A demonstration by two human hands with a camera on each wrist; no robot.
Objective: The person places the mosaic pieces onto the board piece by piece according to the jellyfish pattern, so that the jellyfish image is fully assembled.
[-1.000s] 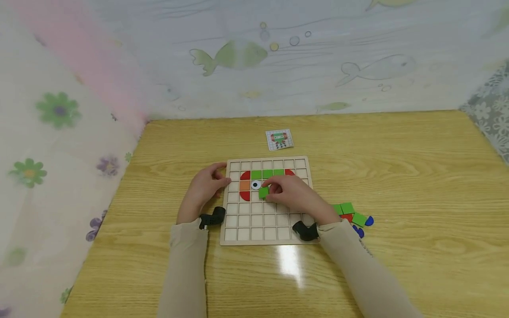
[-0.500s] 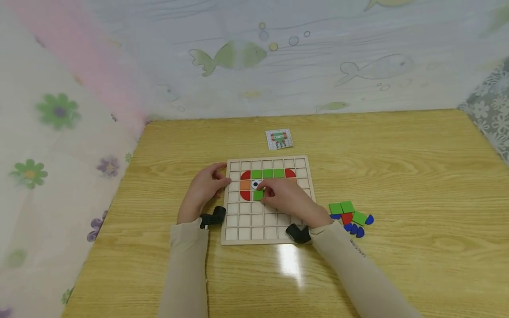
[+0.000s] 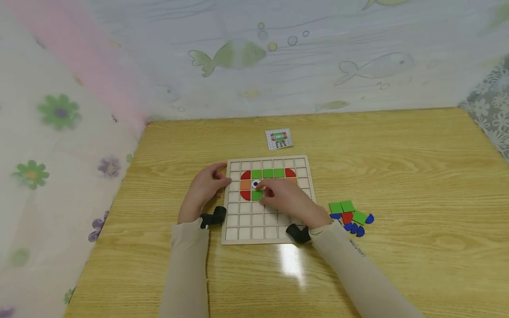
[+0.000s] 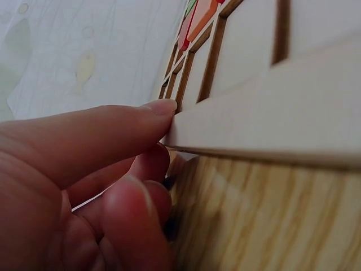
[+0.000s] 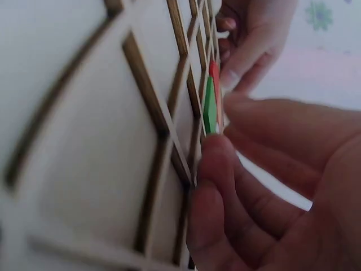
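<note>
A square wooden grid board point(image 3: 238, 221) lies on the table. My left hand point(image 3: 204, 185) holds its left rim, with one fingertip point(image 4: 163, 107) on the edge and the other fingers curled beside it. Over the middle of the board, my right hand point(image 3: 286, 194) has thumb and forefinger at a green square tile point(image 3: 256, 195), which sits at a cell below a round eye tile point(image 3: 256, 184). Red quarter-round tiles point(image 3: 245, 195), an orange tile point(image 3: 245, 185) and a row of green tiles point(image 3: 267, 173) fill nearby cells. The right hand hides part of the pattern.
A picture card point(image 3: 279, 139) with a coloured figure on a grid lies behind the board. To the right is a loose pile of green tiles point(image 3: 347, 206), a red tile point(image 3: 347, 217) and several blue half-round tiles point(image 3: 354, 228). A painted wall point(image 3: 302, 84) borders the table's back.
My right hand has moved slightly left and lowered the green tile from beside the eye tile to the cell beneath it. The left hand has stayed at the board's rim.
</note>
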